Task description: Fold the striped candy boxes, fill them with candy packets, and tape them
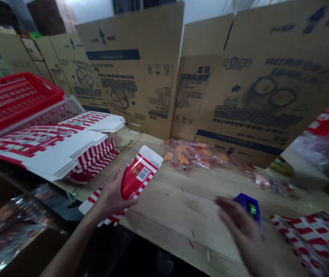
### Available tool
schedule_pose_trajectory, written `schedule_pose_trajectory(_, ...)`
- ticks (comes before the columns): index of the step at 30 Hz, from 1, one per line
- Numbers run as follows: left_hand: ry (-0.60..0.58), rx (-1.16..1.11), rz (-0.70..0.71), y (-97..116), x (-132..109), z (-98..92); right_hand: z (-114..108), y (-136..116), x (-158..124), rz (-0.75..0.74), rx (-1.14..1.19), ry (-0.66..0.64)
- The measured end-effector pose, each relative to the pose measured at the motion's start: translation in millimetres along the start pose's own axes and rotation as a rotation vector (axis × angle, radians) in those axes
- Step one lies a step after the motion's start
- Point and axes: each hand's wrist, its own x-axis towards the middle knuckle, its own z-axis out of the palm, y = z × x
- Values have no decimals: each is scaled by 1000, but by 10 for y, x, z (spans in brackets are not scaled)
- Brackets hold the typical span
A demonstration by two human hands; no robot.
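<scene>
Carton [145, 167] in red and white stripes lies slanted in the left hand [115, 194] above the near edge of the desk [170, 215], its white end pointing up and away from the body. The left grip is pinching it, the thumb across the printed red face and the other fingers at the far side, mostly hidden. The right hand [241, 227] is blurred; its grip looks loosely spread, with nothing visible in it, just beside a blue object with a green core [249, 209], and whether they touch I cannot tell. For good handling, the left thumb should press only lightly, since thin card would probably dent under a hard squeeze, and the hold is best set clear of the white flap so that end can move freely. The carton's lower end reaches behind the wrist, so bringing more of it over the desk would give it firmer backing. Loose scraps [191, 245] near the front edge could catch underneath, and the clear packets [196, 154] by the cardboard deserve some room.
</scene>
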Motion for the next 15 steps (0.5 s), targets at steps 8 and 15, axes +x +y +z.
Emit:
schedule_pose_trajectory(8, -115, -395, 157, 556, -295, 602, 1316, 156, 139, -119, 553, -311)
schedule_pose_trajectory(15, -147, -688, 156, 641, -252, 786, 1106, 305, 30, -158, 620, -265)
